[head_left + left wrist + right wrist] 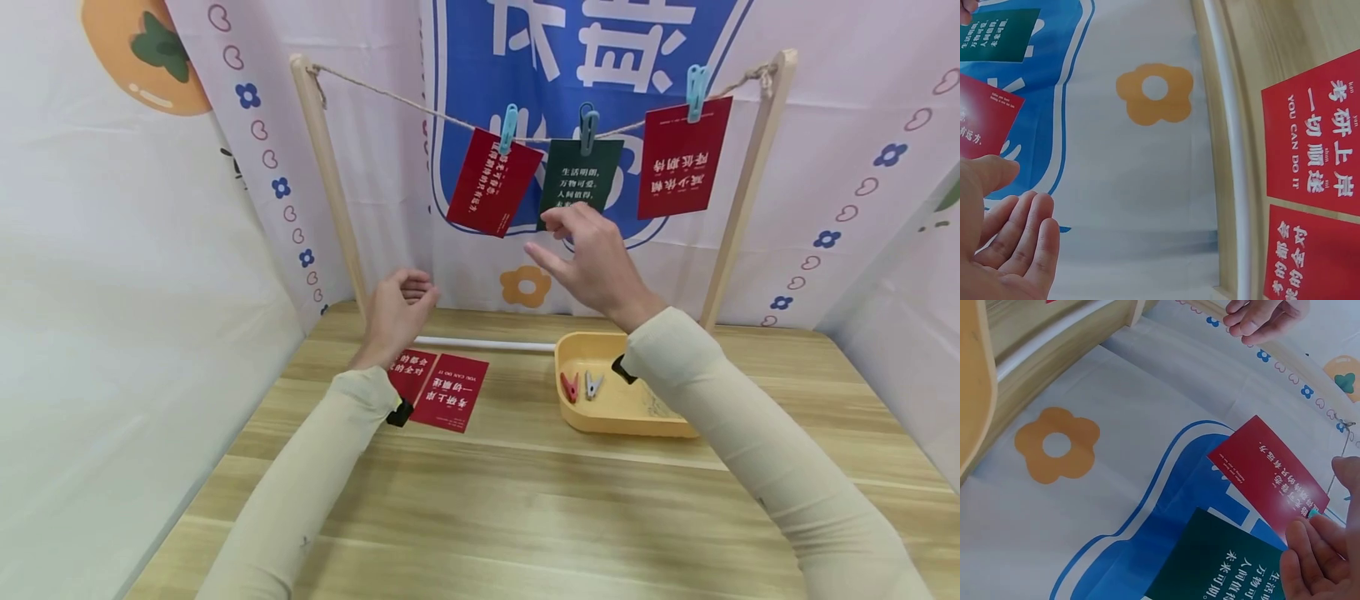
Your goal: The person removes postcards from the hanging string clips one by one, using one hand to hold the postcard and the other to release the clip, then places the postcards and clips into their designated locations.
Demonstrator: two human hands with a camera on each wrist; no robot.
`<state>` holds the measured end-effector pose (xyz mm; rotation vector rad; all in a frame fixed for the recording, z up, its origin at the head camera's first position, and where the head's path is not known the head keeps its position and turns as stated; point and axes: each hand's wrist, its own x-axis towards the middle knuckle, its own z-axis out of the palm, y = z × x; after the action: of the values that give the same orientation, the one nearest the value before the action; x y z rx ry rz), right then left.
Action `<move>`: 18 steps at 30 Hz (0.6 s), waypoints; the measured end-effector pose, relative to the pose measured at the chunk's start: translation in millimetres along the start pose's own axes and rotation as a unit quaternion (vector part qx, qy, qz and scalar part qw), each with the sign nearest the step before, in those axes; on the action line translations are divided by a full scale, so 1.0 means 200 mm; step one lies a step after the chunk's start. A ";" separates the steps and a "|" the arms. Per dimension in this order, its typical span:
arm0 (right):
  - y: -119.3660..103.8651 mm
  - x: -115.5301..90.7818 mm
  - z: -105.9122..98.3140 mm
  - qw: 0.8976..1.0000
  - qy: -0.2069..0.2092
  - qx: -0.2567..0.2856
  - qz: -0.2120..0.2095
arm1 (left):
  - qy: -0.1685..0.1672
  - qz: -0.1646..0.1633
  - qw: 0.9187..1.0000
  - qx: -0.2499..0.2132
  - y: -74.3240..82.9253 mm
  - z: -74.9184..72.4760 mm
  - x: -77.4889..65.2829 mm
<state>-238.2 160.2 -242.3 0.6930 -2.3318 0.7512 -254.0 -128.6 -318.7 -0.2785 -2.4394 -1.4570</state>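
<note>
A green card [581,175] hangs from a twine line by a teal clothespin [588,129]. Just in front of its lower edge is my right hand [592,258], thumb and fingers apart and holding nothing. To its left a red card [495,183] hangs tilted under a light blue clothespin [509,127]. Another red card [684,158] is clipped at the right by a blue clothespin [697,92]. My left hand [397,315], empty with loosely bent fingers, hovers above two red cards lying on the table, one being the "YOU CAN DO IT" card [1316,134].
Wooden posts [330,175] hold the line, with a white rod [487,343] low between them. A yellow tray [630,423] under my right forearm contains a red clothespin [570,387] and a grey clothespin [593,385]. Printed cloth [465,283] hangs behind.
</note>
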 end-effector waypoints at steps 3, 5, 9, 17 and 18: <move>-0.01 0.02 -0.01 1.000 -0.001 0.000 0.008 | 0.008 0.006 1.000 0.005 0.01 -0.01 0.02; -0.02 0.03 -0.02 1.000 -0.003 -0.004 0.015 | 0.012 0.011 1.000 0.009 0.02 -0.02 0.04; -0.03 0.06 -0.03 1.000 -0.003 -0.010 0.021 | 0.018 0.014 1.000 0.015 0.04 -0.03 0.06; -0.06 0.13 -0.06 1.000 -0.002 -0.019 0.025 | 0.020 0.010 0.999 0.032 0.06 -0.06 0.11; -0.06 0.13 -0.06 0.999 -0.003 -0.021 0.026 | 0.022 0.012 0.999 0.036 0.07 -0.06 0.12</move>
<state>-244.7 151.2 -212.5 0.6194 -2.3714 0.7221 -270.7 -131.9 -294.4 -0.2559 -2.4396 -1.3478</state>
